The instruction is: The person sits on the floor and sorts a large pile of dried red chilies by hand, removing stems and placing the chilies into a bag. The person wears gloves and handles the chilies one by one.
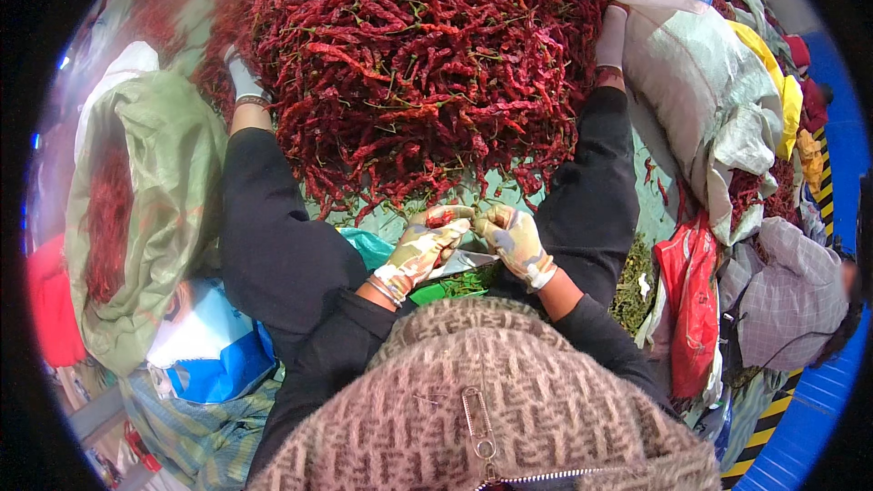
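A large heap of dried red chili peppers (409, 75) lies between my outstretched legs on a pale green sheet. My left hand (433, 239), in a patterned glove, is closed around a few red chili peppers (442, 219) just in front of my lap. Close to its fingertips, my right hand (515, 239), gloved alike, has thumb and forefinger pinched together; whether a stem is between them is too small to tell. Below the hands, a green container (447, 290) holds green stems (470, 281).
An open green woven sack (184, 150) with chilies stands left, above a blue and white bag (218, 348). To the right are a white woven sack (702, 88), a red bag (692, 300), a pile of green stems (634, 283) and a person in a grey checked garment (791, 293).
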A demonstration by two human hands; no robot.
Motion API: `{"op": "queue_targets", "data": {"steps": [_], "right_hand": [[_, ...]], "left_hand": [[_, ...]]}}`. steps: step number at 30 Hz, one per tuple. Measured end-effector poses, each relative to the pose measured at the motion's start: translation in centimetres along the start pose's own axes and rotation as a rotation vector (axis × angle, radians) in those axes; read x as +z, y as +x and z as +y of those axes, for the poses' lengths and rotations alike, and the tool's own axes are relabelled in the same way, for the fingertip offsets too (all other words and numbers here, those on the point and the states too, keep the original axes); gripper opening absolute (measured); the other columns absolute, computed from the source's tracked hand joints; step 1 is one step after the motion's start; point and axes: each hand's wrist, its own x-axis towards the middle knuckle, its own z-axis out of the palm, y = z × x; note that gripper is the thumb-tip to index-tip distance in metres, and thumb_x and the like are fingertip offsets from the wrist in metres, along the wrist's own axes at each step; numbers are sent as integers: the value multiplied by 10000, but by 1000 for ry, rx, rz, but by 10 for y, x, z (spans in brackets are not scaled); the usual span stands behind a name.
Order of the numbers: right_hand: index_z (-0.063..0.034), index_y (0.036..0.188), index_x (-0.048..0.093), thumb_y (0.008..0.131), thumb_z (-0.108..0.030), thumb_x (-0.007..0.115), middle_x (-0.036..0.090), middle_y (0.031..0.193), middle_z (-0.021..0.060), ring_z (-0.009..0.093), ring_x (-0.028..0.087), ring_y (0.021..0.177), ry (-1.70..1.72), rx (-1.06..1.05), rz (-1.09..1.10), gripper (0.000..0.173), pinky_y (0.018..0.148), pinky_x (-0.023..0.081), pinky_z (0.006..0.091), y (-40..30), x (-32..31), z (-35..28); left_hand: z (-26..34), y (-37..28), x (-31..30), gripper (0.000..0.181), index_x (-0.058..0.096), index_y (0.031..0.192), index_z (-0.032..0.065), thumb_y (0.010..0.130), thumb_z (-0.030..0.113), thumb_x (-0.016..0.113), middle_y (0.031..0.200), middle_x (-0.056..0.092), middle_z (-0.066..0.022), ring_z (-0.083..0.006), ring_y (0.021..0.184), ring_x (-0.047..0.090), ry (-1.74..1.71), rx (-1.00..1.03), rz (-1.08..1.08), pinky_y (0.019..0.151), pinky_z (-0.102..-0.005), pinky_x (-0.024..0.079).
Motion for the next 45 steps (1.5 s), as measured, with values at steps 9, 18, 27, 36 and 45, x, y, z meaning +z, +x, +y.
{"op": "queue_targets", "data": {"steps": [9, 18, 27, 36, 45], "right_hand": [[-5, 1036, 627, 780, -220, 662, 640, 969, 227, 373, 623, 928, -765, -2, 282, 336, 833, 494, 411, 34, -32, -10], [1, 832, 644, 735, -218, 664, 660, 862, 222, 405, 623, 871, -831, 154, 186, 240, 771, 495, 441, 80, -23, 5], [-5, 788, 621, 813, -60, 685, 611, 687, 39, 98, 536, 549, 304, 245, 29, 88, 494, 442, 251, -6, -27, -16], [7, 827, 618, 780, -115, 715, 621, 680, 60, 90, 532, 619, -111, -32, -56, 163, 596, 458, 269, -29, 14, 6], [5, 989, 656, 799, -159, 653, 685, 844, 147, 223, 666, 739, -445, -77, 113, 251, 682, 523, 328, -20, -16, -8]], "left_hand": [[14, 8, -25, 172, 631, 1036, 11, 903, 120, 628, 666, 532, 18, -45, 498, 433, -228, 176, 228, 436, -198, 347], [10, 2, -23, 146, 625, 1016, -1, 900, 86, 613, 676, 543, 3, -52, 491, 466, -152, 107, 201, 429, -174, 372], [7, 2, -12, 129, 638, 980, 8, 898, 107, 629, 654, 535, 33, -23, 480, 457, -66, 62, 88, 422, -162, 361], [-5, 6, 3, 186, 627, 1033, 4, 876, 100, 656, 736, 616, 12, -23, 491, 490, -50, -60, 31, 423, -165, 370], [-10, 10, -19, 130, 605, 916, 55, 862, 142, 685, 787, 611, -12, -50, 574, 528, -1, -122, 144, 485, -189, 415]]}}
